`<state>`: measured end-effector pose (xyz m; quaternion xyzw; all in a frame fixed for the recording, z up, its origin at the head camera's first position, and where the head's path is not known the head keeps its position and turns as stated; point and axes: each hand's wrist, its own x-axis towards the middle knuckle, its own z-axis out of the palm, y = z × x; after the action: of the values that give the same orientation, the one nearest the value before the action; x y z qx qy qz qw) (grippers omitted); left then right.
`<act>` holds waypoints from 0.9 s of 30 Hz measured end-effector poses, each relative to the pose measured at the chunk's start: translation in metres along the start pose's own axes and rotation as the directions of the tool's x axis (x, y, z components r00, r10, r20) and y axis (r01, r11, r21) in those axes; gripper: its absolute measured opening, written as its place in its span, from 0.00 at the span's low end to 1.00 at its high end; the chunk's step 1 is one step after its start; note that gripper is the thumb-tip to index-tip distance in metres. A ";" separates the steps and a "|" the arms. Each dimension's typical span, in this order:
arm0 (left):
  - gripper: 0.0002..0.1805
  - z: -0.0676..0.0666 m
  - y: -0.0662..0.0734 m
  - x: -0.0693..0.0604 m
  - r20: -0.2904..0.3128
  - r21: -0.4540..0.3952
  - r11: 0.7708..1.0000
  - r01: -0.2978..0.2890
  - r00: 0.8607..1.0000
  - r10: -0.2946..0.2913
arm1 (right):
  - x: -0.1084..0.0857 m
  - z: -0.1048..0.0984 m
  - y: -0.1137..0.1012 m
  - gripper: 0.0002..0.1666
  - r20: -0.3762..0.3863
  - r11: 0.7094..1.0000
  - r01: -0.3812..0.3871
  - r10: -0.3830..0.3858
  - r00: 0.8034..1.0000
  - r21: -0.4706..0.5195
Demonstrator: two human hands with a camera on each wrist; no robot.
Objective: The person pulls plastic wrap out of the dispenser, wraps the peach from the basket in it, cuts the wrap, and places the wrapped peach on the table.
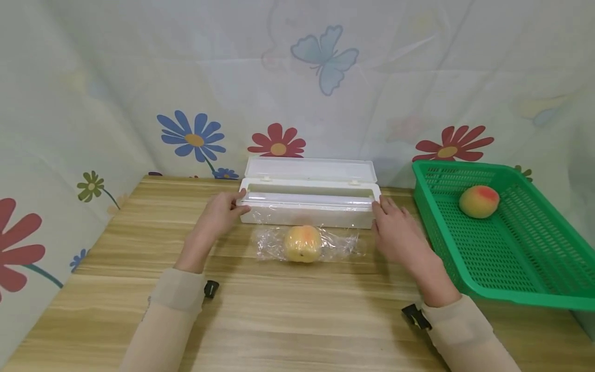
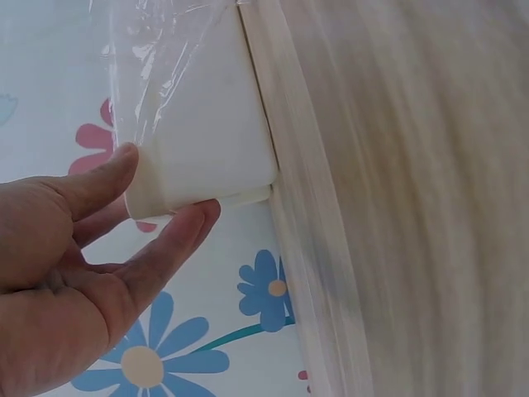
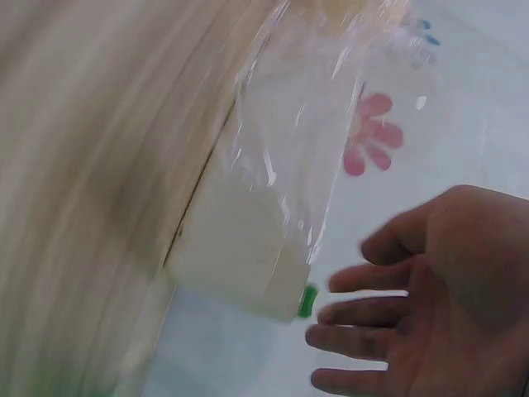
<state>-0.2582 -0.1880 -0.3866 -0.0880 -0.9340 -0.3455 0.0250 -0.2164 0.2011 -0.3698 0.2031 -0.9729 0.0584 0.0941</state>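
Box [image 2: 207, 116]: plastic, smooth, semi-matt. Film [image 1: 271, 245]: clear plastic, crinkled, high gloss. Desk [image 1: 288, 315]: wood-look top, smooth, low sheen. Basket [image 1: 525, 298]: plastic, slight sheen on rim. Backdrop [image 1: 232, 77]: printed sheet, creased, faintly glossy. Sleeves [image 1: 174, 299]: cloth, matt.

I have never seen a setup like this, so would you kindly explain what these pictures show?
There is no machine here: a person works with two bare hands. The wide picture comes from a camera on the head, looking forward and down; the other two come from cameras on each wrist.

On the wooden table stands a white box with its lid open. Clear film lies in front, around a peach-like fruit. To the right, a green basket holds a second fruit.

The left hand holds the box's left end between thumb and fingers. The right hand is at its right end; whether it touches is unclear.
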 end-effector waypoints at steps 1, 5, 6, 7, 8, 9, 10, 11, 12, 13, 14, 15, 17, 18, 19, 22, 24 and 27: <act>0.29 0.000 -0.001 0.000 0.001 0.000 1.000 0.000 1.000 0.000 | 0.000 0.000 -0.004 0.26 -0.019 1.000 -0.002 0.002 1.000 0.017; 0.29 -0.001 -0.003 -0.003 0.010 -0.005 1.000 0.003 1.000 -0.003 | -0.001 -0.003 -0.023 0.24 -0.118 0.996 0.056 -0.047 0.992 0.073; 0.29 -0.001 -0.003 -0.004 0.013 -0.011 1.000 0.004 1.000 -0.004 | -0.001 -0.003 -0.029 0.24 -0.146 0.993 0.085 -0.073 0.987 0.082; 0.29 -0.002 -0.003 -0.004 0.015 -0.015 1.000 0.006 1.000 -0.005 | -0.001 -0.004 -0.035 0.23 -0.174 0.989 0.119 -0.102 0.979 0.087; 0.29 -0.002 -0.004 -0.005 0.016 -0.019 1.000 0.009 1.000 -0.008 | -0.001 -0.004 -0.041 0.23 -0.191 0.984 0.149 -0.129 0.973 0.094; 0.29 -0.002 -0.004 -0.005 0.016 -0.021 1.000 0.011 1.000 -0.011 | -0.001 -0.005 -0.047 0.23 -0.204 0.978 0.182 -0.160 0.966 0.097; 0.29 -0.002 -0.004 -0.005 0.017 -0.025 1.000 0.014 1.000 -0.013 | -0.001 -0.005 -0.054 0.24 -0.209 0.971 0.214 -0.189 0.959 0.105; 0.29 -0.003 -0.005 -0.004 0.017 -0.029 0.999 0.014 1.000 -0.014 | -0.001 -0.004 -0.060 0.24 -0.212 0.964 0.240 -0.214 0.954 0.110; 0.29 -0.003 -0.005 -0.004 0.016 -0.030 0.999 0.012 1.000 -0.012 | -0.002 -0.003 -0.066 0.25 -0.211 0.956 0.271 -0.243 0.947 0.114; 0.29 -0.003 -0.005 -0.003 0.016 -0.032 0.999 0.010 1.000 -0.010 | -0.002 -0.002 -0.072 0.27 -0.202 0.949 0.294 -0.267 0.942 0.117; 0.29 -0.003 -0.005 -0.002 0.016 -0.035 0.999 0.008 1.000 -0.007 | -0.002 0.000 -0.077 0.28 -0.190 0.942 0.313 -0.287 0.939 0.122; 0.29 -0.004 -0.005 -0.002 0.018 -0.039 0.999 0.004 1.000 -0.003 | -0.002 0.001 -0.082 0.29 -0.178 0.936 0.331 -0.308 0.935 0.122; 0.29 -0.004 -0.004 0.000 0.024 -0.051 0.999 -0.003 1.000 0.004 | -0.002 0.006 -0.090 0.32 -0.144 0.927 0.352 -0.334 0.931 0.126; 0.30 -0.004 -0.005 0.000 0.029 -0.056 0.998 -0.005 1.000 0.006 | -0.001 0.008 -0.093 0.34 -0.123 0.925 0.357 -0.343 0.931 0.129; 0.30 -0.004 -0.005 0.000 0.032 -0.060 0.998 -0.007 0.999 0.009 | -0.001 0.010 -0.096 0.36 -0.102 0.925 0.357 -0.346 0.933 0.132; 0.30 -0.005 -0.007 0.001 0.049 -0.081 0.997 -0.003 0.999 0.007 | 0.001 0.017 -0.100 0.42 -0.053 0.930 0.330 -0.325 0.944 0.160; 0.31 -0.005 -0.009 0.002 0.062 -0.088 0.996 -0.006 0.998 0.011 | 0.004 0.020 -0.101 0.44 -0.026 0.935 0.305 -0.305 0.952 0.181; 0.32 -0.006 -0.010 0.002 0.080 -0.101 0.995 -0.005 0.997 0.013 | 0.007 0.025 -0.100 0.43 -0.002 0.939 0.275 -0.281 0.960 0.204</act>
<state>-0.2626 -0.1990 -0.3886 -0.1074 -0.9153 -0.3880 -0.0158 -0.1859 0.1039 -0.3849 0.3476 -0.9246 0.1405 0.0668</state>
